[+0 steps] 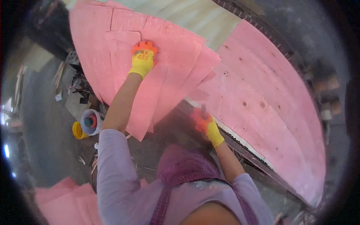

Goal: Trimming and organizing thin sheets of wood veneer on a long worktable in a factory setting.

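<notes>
My left hand [143, 57], in a yellow glove with orange fingers, rests on a fanned-out heap of thin pink veneer sheets [176, 45]. Its fingers lie against the top sheets, beside a smaller torn piece [122, 39]. My right hand [207, 127], gloved alike, is lower and to the right, by the near edge of a long pink veneer panel [258, 108] with dark knots. Motion blurs its fingers, which look closed around a small dark thing [203, 109] I cannot make out.
A white bucket [90, 122] with a green and red thing in it stands at the left, a yellow container [77, 130] beside it. More pink sheets [67, 202] lie lower left. A pale wood sheet [187, 17] is at the far side. Scraps litter the floor [48, 112].
</notes>
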`<state>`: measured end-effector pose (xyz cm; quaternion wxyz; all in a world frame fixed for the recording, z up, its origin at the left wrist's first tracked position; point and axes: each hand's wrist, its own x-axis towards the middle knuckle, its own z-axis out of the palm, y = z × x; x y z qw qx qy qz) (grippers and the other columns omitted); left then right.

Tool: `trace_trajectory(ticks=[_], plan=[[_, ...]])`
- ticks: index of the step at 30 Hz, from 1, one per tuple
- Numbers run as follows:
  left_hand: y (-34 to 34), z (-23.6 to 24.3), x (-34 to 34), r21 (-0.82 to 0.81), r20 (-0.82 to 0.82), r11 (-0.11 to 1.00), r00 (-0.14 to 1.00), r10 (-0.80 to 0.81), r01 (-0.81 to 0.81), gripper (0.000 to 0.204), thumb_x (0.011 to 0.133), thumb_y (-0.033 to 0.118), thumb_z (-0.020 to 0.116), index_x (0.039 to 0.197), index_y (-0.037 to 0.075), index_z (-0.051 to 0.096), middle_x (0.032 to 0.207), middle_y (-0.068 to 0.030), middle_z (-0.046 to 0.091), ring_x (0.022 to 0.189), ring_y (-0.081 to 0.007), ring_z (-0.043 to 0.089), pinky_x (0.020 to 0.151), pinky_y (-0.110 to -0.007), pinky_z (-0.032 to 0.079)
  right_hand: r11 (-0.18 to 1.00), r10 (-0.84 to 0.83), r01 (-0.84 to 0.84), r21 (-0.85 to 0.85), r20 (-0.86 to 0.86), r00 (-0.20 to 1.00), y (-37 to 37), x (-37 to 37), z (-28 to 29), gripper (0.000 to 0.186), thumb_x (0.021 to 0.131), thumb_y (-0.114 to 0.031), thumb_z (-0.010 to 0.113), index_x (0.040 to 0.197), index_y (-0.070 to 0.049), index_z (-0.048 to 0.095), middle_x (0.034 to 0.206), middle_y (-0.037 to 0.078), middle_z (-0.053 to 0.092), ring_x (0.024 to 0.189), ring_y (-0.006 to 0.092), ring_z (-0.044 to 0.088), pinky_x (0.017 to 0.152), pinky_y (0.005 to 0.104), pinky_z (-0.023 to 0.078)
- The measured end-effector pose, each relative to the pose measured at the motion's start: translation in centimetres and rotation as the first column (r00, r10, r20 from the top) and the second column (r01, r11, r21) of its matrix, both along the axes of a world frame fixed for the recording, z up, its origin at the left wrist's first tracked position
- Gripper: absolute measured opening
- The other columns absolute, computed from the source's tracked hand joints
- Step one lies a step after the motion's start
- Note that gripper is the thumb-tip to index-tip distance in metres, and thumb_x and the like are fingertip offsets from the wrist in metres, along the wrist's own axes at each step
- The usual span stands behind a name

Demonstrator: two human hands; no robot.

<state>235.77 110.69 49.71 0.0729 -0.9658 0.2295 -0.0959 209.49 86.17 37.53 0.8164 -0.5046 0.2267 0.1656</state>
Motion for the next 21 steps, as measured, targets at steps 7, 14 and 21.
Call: trace_trajectory(ticks=[7,14,21], plan=[[4.9,-1.8,0.5,-0.26,-0.096,0.941,0.964,-0.248,0.216,0.032,0.069,0.03,0.069,0.097,0.015,0.064,0.098,-0.0083,0.061,0.103,-0.028,0.053,0.091,-0.044,0.038,0.881,0.088,0.086,-0.466,0.341,0.936,7.8,12.2,8.1,0.047,0.082,-0.027,0.065,0.121,-0.004,0.054,0.084,0.003,0.064,0.056,0.008,0.051,0.052,0.0239,0.043],[5.8,-4.2,1.7,-0.346,0.013,0.856,0.914,-0.405,0.384,0.017,0.072,0.025,0.066,0.083,0.012,0.064,0.082,-0.0101,0.062,0.078,-0.031,0.06,0.067,-0.045,0.045,0.771,0.246,0.034,-0.636,0.346,0.905,14.0,20.3,7.1,0.035,0.079,-0.032,0.066,0.103,-0.008,0.063,0.077,0.009,0.064,0.059,0.0184,0.059,0.057,0.0326,0.048],[5.0,-2.1,-0.2,-0.273,-0.224,0.949,0.949,-0.222,0.157,0.012,0.073,0.02,0.064,0.082,0.011,0.063,0.09,-0.0123,0.063,0.086,-0.0329,0.058,0.072,-0.045,0.045,0.396,0.32,0.375,-0.838,0.508,0.799,13.9,22.5,4.1,0.024,0.076,-0.032,0.065,0.087,-0.01,0.066,0.076,0.014,0.064,0.072,0.0349,0.061,0.066,0.046,0.046]])
